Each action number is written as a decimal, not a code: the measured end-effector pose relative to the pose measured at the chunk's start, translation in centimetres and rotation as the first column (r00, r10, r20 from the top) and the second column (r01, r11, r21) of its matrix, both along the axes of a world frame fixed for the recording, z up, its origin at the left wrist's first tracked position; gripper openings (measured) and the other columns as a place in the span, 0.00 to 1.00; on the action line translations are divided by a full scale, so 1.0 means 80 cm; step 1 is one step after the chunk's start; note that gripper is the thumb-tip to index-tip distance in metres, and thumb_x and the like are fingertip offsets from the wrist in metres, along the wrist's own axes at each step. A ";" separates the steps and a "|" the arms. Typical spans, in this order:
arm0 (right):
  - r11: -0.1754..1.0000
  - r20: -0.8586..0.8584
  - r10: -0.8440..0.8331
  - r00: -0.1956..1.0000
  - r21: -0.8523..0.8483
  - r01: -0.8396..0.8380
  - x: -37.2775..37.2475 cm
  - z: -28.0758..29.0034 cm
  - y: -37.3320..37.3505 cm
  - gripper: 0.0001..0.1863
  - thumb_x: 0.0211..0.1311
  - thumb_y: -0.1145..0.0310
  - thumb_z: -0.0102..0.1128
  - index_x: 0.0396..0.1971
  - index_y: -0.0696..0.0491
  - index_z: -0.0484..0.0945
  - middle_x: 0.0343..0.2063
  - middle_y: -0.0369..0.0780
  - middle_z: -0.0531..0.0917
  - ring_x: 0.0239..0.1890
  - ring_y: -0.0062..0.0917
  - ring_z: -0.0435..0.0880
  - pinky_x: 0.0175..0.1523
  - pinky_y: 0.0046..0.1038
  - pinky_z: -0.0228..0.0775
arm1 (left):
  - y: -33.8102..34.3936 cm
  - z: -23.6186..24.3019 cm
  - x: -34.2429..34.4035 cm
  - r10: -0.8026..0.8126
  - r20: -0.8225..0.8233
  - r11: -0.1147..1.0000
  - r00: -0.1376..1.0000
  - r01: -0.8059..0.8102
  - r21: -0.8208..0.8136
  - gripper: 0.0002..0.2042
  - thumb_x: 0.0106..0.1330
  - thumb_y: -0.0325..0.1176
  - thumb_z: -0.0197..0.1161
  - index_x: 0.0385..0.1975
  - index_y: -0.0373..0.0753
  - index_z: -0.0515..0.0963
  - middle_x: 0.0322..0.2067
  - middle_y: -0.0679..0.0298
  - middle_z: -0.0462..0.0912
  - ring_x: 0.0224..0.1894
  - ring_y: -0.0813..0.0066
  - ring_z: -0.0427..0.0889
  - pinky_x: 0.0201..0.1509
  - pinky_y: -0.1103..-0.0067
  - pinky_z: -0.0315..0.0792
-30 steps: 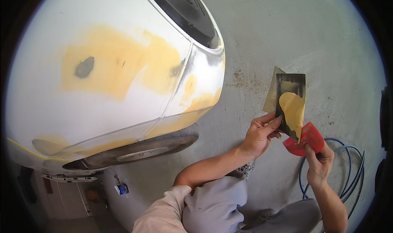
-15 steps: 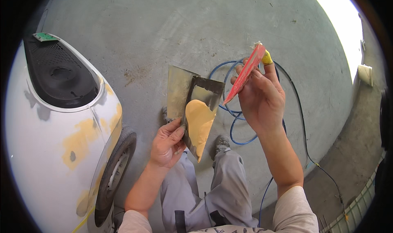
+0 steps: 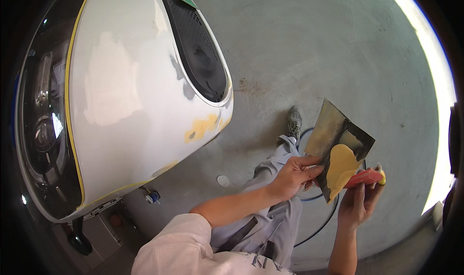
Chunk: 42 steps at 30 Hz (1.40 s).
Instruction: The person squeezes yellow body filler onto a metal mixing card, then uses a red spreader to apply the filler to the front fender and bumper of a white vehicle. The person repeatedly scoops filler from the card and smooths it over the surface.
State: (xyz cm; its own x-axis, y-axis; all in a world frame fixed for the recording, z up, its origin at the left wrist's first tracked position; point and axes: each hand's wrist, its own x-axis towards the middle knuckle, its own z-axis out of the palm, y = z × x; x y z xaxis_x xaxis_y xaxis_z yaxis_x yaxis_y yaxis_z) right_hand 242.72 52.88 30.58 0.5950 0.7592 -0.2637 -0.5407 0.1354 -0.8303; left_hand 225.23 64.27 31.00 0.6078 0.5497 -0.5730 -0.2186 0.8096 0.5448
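Since the frame half a second ago, the right hand [image 3: 356, 206] has brought the red spreader [image 3: 360, 178] from well above and clear of the filler down to the lower right edge of the yellow filler heap [image 3: 342, 161], and our view has swung round so that more of the white car body [image 3: 159, 77] and its headlight [image 3: 44, 115] show. We see the right hand closed around the spreader, thumb on the near side, with a yellow covering [image 3: 382, 178] at a fingertip beyond it. The spreader appears to meet the heap; how hard it presses, we cannot tell. The left hand [image 3: 296, 178] pinches two thin plates together by their near left edge, thumb on top: the dark plate [image 3: 363, 139] carries the filler, and the paler plate [image 3: 326, 123] juts out beside it. We find both plates tilted, held above the grey floor [image 3: 299, 43]. To their left, well apart, the car body bears yellow patches [image 3: 205, 126] near its black grille [image 3: 195, 48], and yellow tape [image 3: 68, 77] lines the headlight.
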 end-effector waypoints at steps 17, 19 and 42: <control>0.587 0.070 0.731 0.679 -0.571 -0.573 0.080 0.027 0.422 0.12 0.69 0.76 0.63 0.49 0.59 0.75 0.40 0.35 0.83 0.41 0.16 0.80 0.50 0.21 0.73 | 0.315 0.052 0.012 0.562 -0.157 0.811 0.812 -0.503 0.298 0.13 0.74 0.29 0.65 0.55 0.35 0.83 0.31 0.70 0.84 0.22 0.89 0.73 0.22 0.86 0.70; 0.576 0.171 0.782 0.600 -0.568 -0.588 0.096 0.000 0.474 0.11 0.70 0.74 0.62 0.49 0.58 0.76 0.38 0.35 0.83 0.40 0.15 0.80 0.49 0.21 0.74 | 0.321 0.040 0.016 0.649 -0.232 0.753 0.725 -0.569 0.331 0.11 0.74 0.28 0.64 0.53 0.35 0.84 0.30 0.70 0.83 0.22 0.88 0.74 0.22 0.86 0.71; -0.007 0.116 0.988 -0.105 -0.635 -0.772 0.175 -0.364 0.664 0.30 0.68 0.62 0.65 0.66 0.58 0.72 0.58 0.42 0.82 0.61 0.27 0.79 0.67 0.32 0.68 | 0.308 -0.111 0.025 0.704 -0.209 0.706 0.679 -0.634 0.317 0.16 0.77 0.31 0.61 0.60 0.35 0.80 0.28 0.71 0.80 0.22 0.89 0.71 0.22 0.85 0.68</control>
State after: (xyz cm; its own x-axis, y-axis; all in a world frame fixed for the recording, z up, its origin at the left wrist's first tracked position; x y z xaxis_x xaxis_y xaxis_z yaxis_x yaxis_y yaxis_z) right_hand 256.73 106.02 1.50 -0.4834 0.6237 -0.6143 0.4723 -0.4051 -0.7828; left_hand 227.23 88.90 22.13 -0.1480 0.8628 -0.4834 -0.4597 0.3727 0.8061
